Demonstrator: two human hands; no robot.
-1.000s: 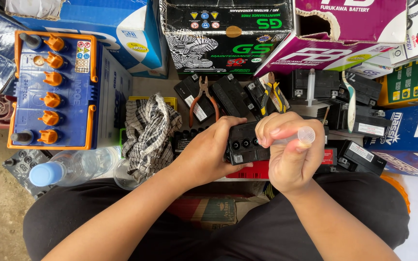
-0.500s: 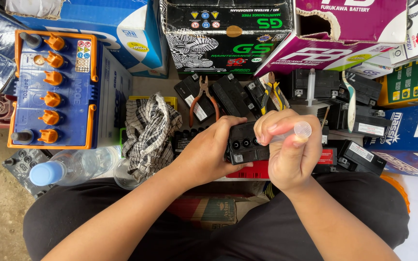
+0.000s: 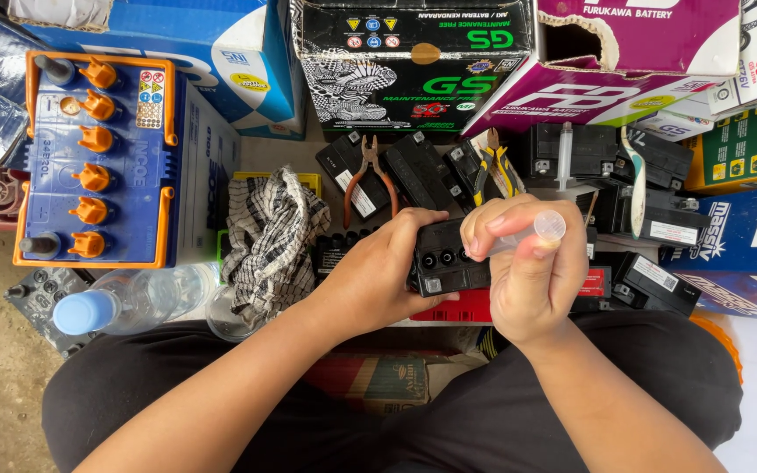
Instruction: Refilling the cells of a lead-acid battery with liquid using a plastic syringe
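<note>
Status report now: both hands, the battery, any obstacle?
Left hand grips small black battery. Right hand holds clear syringe at its ports. Nothing blocking.

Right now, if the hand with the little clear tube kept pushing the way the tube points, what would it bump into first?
Most likely the small black battery that the left hand grips: the right hand aims the clear tube at its top holes, though whether they already touch is unclear.

Left hand [image 3: 377, 273] curled closed at 9 o'clock, forearm bare; right hand [image 3: 527, 276] at 3 o'clock, fingertips [image 3: 484, 238] pinched together.
</note>
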